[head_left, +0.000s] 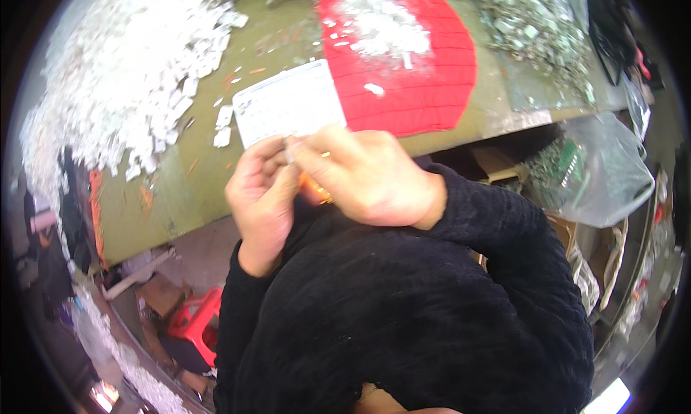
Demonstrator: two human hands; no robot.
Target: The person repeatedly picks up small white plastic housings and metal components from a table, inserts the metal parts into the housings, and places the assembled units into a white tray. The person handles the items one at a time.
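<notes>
My left hand is closed in a pinch on a small pale piece, just over the near edge of the table. Up against it from the right, my right hand is closed, its thumb and fingertips at the same piece. Below its fingers shows a shiny orange object, mostly hidden by the hand; its kind cannot be made out. Beyond both hands lies a white rectangular board with faint markings. A red quilted cloth beside it carries a heap of small white bits.
A large pile of small white pieces covers the table's left. Greyish-green parts are heaped at the far right. A clear plastic bag with green parts hangs by the right edge. A red stool stands below, left.
</notes>
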